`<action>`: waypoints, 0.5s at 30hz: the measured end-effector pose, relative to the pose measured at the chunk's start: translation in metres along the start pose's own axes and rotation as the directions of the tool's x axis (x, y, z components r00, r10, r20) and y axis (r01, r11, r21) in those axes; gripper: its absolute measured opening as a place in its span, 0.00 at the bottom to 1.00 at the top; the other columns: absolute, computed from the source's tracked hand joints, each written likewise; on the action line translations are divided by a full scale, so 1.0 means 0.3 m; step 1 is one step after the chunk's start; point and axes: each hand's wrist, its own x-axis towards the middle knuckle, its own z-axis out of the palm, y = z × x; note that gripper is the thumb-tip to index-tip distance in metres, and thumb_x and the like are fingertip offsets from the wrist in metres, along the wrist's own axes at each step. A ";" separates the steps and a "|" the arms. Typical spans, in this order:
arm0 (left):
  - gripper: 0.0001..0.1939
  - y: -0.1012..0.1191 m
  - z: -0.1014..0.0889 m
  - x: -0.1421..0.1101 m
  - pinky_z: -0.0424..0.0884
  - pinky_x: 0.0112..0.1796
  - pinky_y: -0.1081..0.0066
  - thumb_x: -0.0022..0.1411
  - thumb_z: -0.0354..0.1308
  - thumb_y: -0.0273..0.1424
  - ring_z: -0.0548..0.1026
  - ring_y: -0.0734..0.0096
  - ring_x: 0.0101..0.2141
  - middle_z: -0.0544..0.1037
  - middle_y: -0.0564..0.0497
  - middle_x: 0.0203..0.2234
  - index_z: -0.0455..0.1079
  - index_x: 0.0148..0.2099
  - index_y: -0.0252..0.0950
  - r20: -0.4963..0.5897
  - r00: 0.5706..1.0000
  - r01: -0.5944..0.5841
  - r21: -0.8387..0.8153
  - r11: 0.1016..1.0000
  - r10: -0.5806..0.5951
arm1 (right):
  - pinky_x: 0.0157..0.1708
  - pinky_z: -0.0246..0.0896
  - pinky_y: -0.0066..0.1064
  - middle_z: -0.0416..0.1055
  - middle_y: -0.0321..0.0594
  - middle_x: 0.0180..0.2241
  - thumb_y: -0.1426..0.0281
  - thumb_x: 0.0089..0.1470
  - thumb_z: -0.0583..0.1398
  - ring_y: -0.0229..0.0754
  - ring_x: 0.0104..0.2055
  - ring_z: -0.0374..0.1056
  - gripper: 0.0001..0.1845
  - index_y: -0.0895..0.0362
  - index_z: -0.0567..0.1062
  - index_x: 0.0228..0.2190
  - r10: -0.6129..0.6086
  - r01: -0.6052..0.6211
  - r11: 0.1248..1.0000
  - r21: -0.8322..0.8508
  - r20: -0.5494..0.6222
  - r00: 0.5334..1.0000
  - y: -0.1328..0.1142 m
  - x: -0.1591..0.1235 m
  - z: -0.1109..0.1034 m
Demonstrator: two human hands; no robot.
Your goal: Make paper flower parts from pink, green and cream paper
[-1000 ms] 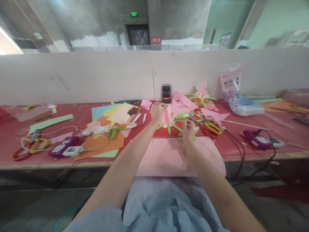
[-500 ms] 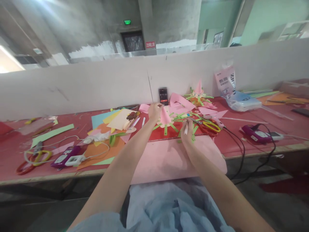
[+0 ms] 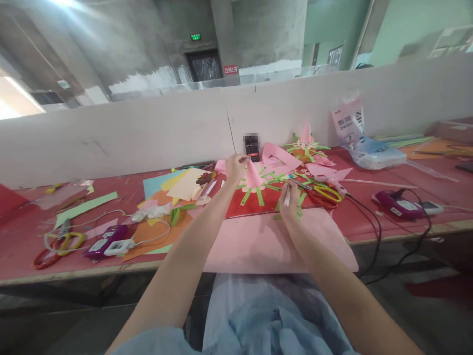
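Note:
A pink paper cone (image 3: 253, 175) stands on a pale round base with green paper strips (image 3: 260, 197) sticking out around it, on a red sheet (image 3: 240, 208). My left hand (image 3: 235, 170) is closed in a pinch at the tip of the cone. Close by on the right, my right hand (image 3: 289, 201) is wrapped round a white pen (image 3: 287, 196). More green strips lie beside and partly under that hand. Scissors with yellow handles (image 3: 327, 193) rest just right of it.
A similar cone figure (image 3: 306, 138) stands at the back, right of a propped phone (image 3: 252, 147). Coloured paper (image 3: 155, 186) is piled to the left. Purple devices with cables (image 3: 107, 241) sit on both sides. A plastic pack (image 3: 377, 153) leans on the partition.
The cone and its green strips have turned under my left hand. In my right hand the white pen has come into clear view. The camera view has tilted slightly.

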 end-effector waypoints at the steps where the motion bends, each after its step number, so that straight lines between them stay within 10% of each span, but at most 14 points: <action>1: 0.07 0.000 0.004 -0.006 0.67 0.39 0.72 0.58 0.56 0.30 0.73 0.71 0.34 0.77 0.49 0.33 0.75 0.35 0.35 0.012 1.000 -0.006 -0.007 1.000 0.006 | 0.43 0.59 0.42 0.65 0.44 0.36 0.59 0.58 0.44 0.46 0.40 0.63 0.18 0.55 0.65 0.43 -0.006 0.006 1.000 -0.002 -0.006 1.000 -0.002 0.000 -0.002; 15: 0.06 -0.006 0.063 -0.066 0.66 0.40 0.70 0.57 0.58 0.30 0.73 0.70 0.33 0.78 0.51 0.33 0.76 0.34 0.38 0.115 0.993 -0.035 0.011 0.999 0.034 | 0.42 0.59 0.41 0.65 0.44 0.35 0.60 0.58 0.44 0.45 0.39 0.62 0.16 0.55 0.64 0.41 -0.010 0.011 1.000 -0.024 0.030 0.999 0.002 0.000 -0.013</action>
